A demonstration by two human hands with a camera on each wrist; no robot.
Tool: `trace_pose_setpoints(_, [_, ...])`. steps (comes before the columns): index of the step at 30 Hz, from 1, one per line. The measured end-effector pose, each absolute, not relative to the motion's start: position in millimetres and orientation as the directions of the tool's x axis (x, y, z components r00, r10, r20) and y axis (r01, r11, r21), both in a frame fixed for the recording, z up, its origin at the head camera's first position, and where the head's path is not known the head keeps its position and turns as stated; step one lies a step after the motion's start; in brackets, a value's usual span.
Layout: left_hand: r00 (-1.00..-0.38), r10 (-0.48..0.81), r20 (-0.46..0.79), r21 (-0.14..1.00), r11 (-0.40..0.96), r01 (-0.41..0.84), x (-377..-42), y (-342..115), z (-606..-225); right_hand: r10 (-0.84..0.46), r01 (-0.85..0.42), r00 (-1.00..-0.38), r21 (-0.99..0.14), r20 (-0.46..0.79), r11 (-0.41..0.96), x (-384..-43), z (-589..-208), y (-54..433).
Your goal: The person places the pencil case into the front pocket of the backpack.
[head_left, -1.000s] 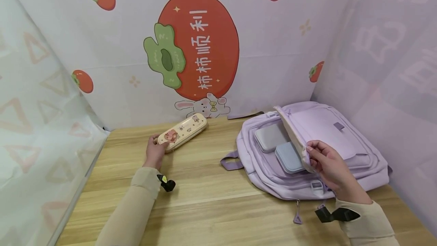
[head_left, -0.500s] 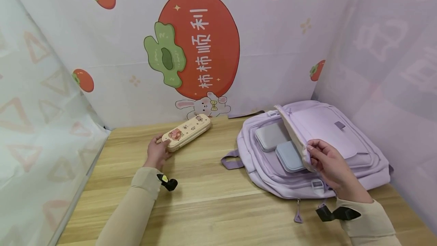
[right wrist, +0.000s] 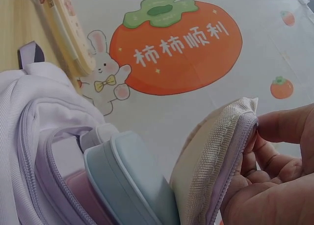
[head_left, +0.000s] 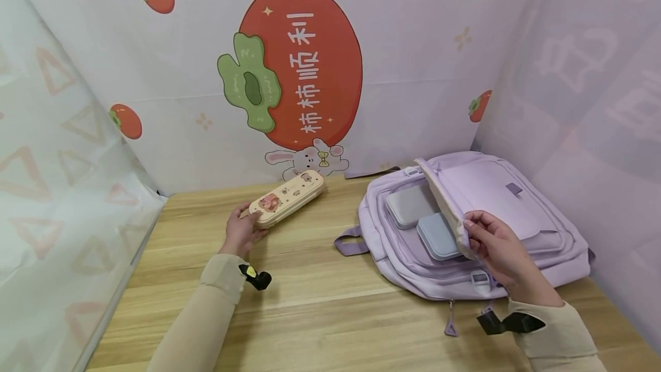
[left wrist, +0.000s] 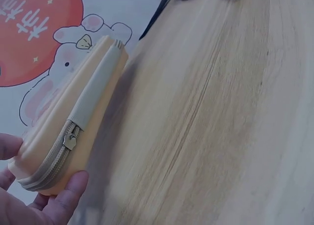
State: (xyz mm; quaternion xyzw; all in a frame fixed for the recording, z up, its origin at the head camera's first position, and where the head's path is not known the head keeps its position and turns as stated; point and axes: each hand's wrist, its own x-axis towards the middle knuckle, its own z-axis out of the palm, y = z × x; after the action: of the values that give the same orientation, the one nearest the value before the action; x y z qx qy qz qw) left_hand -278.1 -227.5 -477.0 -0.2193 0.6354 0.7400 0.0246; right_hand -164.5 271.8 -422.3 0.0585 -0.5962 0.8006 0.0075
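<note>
A cream zippered pencil case (head_left: 289, 198) with bear pictures is gripped at its near end by my left hand (head_left: 240, 231). In the left wrist view its zipper pull (left wrist: 70, 140) faces the camera, with thumb and fingers on opposite sides of the case. On the right lies a lilac backpack (head_left: 521, 200), its front compartment unzipped. My right hand (head_left: 498, 245) pinches the zippered edge of the backpack's flap (right wrist: 221, 171) and holds it up. Inside the compartment sit a grey case (head_left: 410, 205) and a light blue case (head_left: 438, 237), the latter partly covered by the flap.
A wooden table (head_left: 310, 314) carries everything. A printed cloth backdrop (head_left: 413, 73) rises behind it, with more cloth at the left and right sides. A backpack loop (head_left: 351, 242) and a dangling zipper pull (head_left: 451, 326) stick out onto the table.
The pencil case and my left hand have shifted a little to the right. My right hand keeps the flap in the same place.
</note>
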Motion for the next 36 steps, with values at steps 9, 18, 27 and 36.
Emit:
trace_pose_setpoints(9, [-0.912, -0.199, -0.358, 0.918, -0.255, -0.304, -275, -224, -474, -0.077, -0.083, -0.991, -0.956, 0.109, -0.28, -165, -423, 272])
trace_pose_setpoints(18, [-0.913, -0.188, -0.362, 0.916, -0.252, -0.311, -277, -221, -471, -0.09, -0.089, -0.989, -0.956, 0.118, -0.281, -165, -423, 272])
trace_pose_setpoints(27, [-0.922, -0.126, -0.367, 0.912, -0.244, -0.33, -278, -215, -469, -0.074, -0.076, -0.992, -0.954, 0.102, -0.29, -165, -422, 272])
trace_pose_setpoints(36, [-0.929, -0.089, -0.36, 0.918, -0.212, -0.335, -278, -213, -466, -0.077, -0.083, -0.991, -0.952, 0.11, -0.295, -165, -423, 272])
